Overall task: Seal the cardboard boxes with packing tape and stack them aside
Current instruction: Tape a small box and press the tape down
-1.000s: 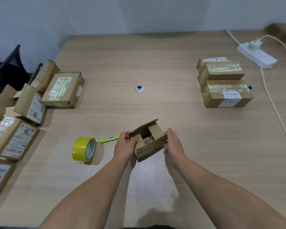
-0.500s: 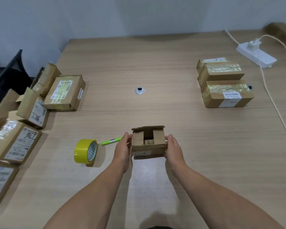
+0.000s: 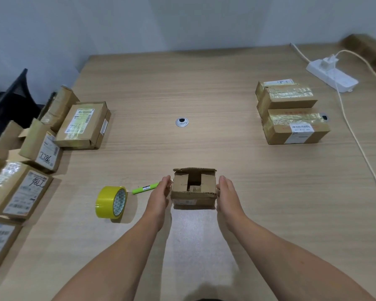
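A small cardboard box (image 3: 193,189) sits upright on the wooden table (image 3: 204,83) in front of me. Its top flaps are partly open, with a gap showing the inside. My left hand (image 3: 161,196) lies flat against the box's left side, fingers straight. My right hand (image 3: 228,196) lies against the right side in the same way. A roll of yellow packing tape (image 3: 111,202) stands on edge to the left of my left hand. Two taped boxes (image 3: 291,111) are stacked together at the right.
A green pen-like tool (image 3: 144,188) lies between the tape roll and my left hand. Several labelled boxes (image 3: 83,124) crowd the table's left edge. A white power strip (image 3: 332,76) and its cable (image 3: 356,144) run along the right side. A metal grommet (image 3: 182,122) sits mid-table.
The box was tilted up in both hands; it now rests flat on the table, squared to me. My fingers have straightened along its sides.
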Tool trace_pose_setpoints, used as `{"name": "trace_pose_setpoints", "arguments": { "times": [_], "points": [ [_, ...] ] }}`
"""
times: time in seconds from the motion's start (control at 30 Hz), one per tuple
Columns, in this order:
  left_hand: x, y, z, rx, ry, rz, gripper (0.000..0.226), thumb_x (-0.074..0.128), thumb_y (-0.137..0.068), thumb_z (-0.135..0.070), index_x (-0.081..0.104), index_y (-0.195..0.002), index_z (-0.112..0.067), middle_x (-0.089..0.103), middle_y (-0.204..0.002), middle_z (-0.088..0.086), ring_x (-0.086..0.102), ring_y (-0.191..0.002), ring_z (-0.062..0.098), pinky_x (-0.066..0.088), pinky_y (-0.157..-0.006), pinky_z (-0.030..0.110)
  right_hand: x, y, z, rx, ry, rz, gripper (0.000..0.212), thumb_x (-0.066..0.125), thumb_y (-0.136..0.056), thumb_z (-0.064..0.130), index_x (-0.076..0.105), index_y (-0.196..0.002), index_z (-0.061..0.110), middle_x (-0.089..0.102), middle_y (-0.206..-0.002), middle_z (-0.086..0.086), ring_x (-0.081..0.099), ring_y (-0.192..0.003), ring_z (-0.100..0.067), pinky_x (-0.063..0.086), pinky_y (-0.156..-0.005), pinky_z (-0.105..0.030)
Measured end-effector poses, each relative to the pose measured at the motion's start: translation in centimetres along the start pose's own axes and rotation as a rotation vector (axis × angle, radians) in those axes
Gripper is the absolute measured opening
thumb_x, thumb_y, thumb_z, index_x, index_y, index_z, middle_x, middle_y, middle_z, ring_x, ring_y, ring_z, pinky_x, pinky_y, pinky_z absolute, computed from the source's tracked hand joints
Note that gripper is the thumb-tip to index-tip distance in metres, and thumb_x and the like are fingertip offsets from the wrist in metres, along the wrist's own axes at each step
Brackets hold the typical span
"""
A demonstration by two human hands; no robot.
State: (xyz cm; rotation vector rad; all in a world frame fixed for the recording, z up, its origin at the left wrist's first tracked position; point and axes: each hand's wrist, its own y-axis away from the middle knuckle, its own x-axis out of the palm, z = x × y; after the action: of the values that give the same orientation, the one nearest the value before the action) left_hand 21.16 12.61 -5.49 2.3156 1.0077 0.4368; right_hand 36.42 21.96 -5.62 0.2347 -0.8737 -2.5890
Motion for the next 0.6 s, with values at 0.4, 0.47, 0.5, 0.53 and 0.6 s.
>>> {"name": "trace_pose_setpoints", "arguments": {
  "times": [0.4,0.47,0.5,0.53,0.6],
  "points": [
    [-3.6,-0.2,-2.2,0.183,-0.125,-0.223,0.015,0.054,-0.101,-0.019,0.067,-0.109,-0.019,0.069,-0.108,0.004,0.064,-0.107,0.02,0.048,-0.087,0.032,0.4,-1.1,3.4,-0.23,0.215,-0.128,0.034,0.035,-0.106,0.037,0.062,-0.111,0.016,0.061,-0.105,0.001,0.055,-0.104,-0.02,0.044,-0.085,-0.033],
    [-4.8,-0.4,-3.5,0.229,-0.158,-0.283,0.016,0.056,-0.098,-0.015,0.068,-0.109,-0.018,0.068,-0.1,0.003,0.065,-0.102,0.021,0.048,-0.08,0.03,0.9,-1.4,5.0,-0.304,0.294,-0.19,0.027,0.038,-0.105,0.027,0.062,-0.101,0.016,0.062,-0.1,-0.002,0.056,-0.099,-0.024,0.041,-0.078,-0.031],
    [-5.4,-0.4,-4.3,0.252,-0.19,-0.31,0.018,0.056,-0.097,-0.014,0.069,-0.11,-0.016,0.068,-0.096,0.001,0.065,-0.099,0.021,0.049,-0.079,0.031,1.3,-1.6,5.9,-0.354,0.339,-0.206,0.026,0.039,-0.104,0.023,0.063,-0.102,0.016,0.063,-0.104,-0.003,0.056,-0.1,-0.023,0.04,-0.079,-0.03],
    [-5.9,-0.6,-4.9,0.272,-0.228,-0.336,0.02,0.057,-0.096,-0.013,0.07,-0.111,-0.015,0.068,-0.093,-0.001,0.065,-0.097,0.021,0.049,-0.081,0.033,1.6,-1.7,6.8,-0.404,0.385,-0.211,0.026,0.039,-0.104,0.019,0.065,-0.106,0.015,0.063,-0.108,-0.003,0.055,-0.101,-0.02,0.039,-0.082,-0.029],
    [-7.3,-0.5,-6.0,0.315,-0.3,-0.415,0.023,0.057,-0.095,-0.013,0.07,-0.114,-0.014,0.068,-0.093,-0.004,0.064,-0.097,0.02,0.049,-0.086,0.034,3.1,-1.7,8.5,-0.5,0.46,-0.154,0.029,0.039,-0.102,0.014,0.066,-0.112,0.014,0.062,-0.112,-0.001,0.052,-0.103,-0.016,0.037,-0.084,-0.026]
  ]
}}
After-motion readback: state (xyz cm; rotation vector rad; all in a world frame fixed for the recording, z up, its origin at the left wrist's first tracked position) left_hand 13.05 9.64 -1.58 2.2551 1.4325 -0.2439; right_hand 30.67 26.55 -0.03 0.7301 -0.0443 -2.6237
